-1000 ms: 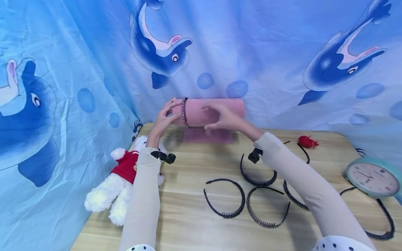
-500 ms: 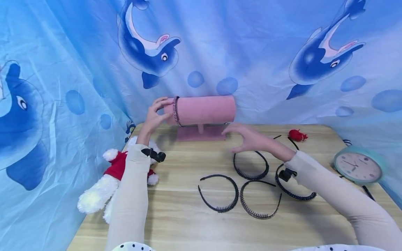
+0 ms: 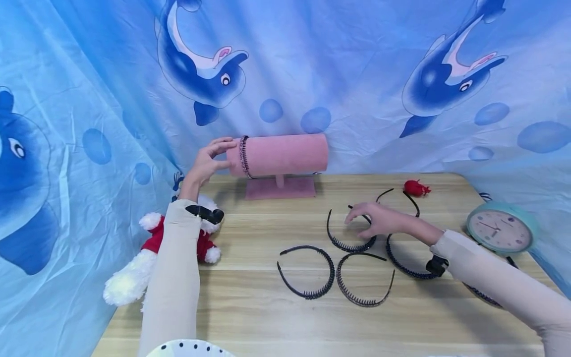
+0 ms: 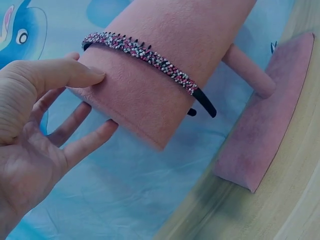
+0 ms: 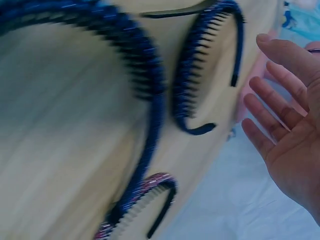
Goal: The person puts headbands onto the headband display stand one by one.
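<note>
A pink cylindrical display stand (image 3: pixel 285 154) stands at the back of the table, with a bead-covered headband (image 4: pixel 145 57) round its left part. My left hand (image 3: pixel 207 159) holds the stand's left end, thumb on the front and fingers on the far side. In the head view my right hand (image 3: pixel 379 219) hovers with nothing in it above a dark toothed headband (image 3: pixel 343 245). Nearer the front lie another black headband (image 3: pixel 332 280) and a brownish one (image 3: pixel 363 301). Below the right wrist is a dark blue headband (image 5: pixel 155 95), large in the right wrist view.
On the left lies a white plush toy (image 3: pixel 129 280) in red clothing, partly under the left arm. A teal clock (image 3: pixel 499 230) stands at the right, and a small red object (image 3: pixel 416 188) lies at the back right. A dolphin-print curtain (image 3: pixel 357 74) hangs behind the table.
My right hand has moved away from the stand, rightward and down to above the headbands. The left hand stays at the stand's left end. The head view has shifted slightly.
</note>
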`<state>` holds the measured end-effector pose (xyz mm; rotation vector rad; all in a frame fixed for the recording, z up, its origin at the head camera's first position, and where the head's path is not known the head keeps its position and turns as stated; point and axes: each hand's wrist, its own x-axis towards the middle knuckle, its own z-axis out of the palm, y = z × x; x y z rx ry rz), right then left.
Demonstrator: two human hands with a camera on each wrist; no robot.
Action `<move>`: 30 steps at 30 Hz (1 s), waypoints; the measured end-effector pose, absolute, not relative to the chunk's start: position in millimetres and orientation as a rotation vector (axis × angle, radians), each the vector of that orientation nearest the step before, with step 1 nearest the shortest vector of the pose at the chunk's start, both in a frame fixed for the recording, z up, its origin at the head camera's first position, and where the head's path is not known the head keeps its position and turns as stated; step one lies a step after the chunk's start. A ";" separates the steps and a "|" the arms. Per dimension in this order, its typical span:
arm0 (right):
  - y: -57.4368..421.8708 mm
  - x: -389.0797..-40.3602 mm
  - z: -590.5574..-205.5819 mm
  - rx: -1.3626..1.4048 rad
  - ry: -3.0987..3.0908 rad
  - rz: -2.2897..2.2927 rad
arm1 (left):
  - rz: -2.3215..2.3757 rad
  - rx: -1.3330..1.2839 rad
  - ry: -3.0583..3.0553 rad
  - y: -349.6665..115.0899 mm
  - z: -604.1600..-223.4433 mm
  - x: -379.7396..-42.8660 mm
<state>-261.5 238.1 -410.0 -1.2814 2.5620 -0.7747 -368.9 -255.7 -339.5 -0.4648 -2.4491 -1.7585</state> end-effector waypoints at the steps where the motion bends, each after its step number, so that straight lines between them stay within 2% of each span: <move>1: 241.7 -260.7 -412.5 -1.277 2.552 -0.767 | -1.754 -0.471 -2.454 -256.6 -340.2 -370.5; 12: 263.6 -252.1 -434.1 -1.214 2.519 -0.665 | -1.732 -0.499 -2.554 -251.8 -332.3 -364.8; 18: 264.3 -251.7 -439.4 -1.271 2.478 -0.687 | -1.739 -0.498 -2.572 -248.3 -325.4 -353.5; 30: 258.3 -263.3 -442.2 -1.276 2.611 -0.674 | -1.740 -0.485 -2.549 -252.6 -324.4 -354.5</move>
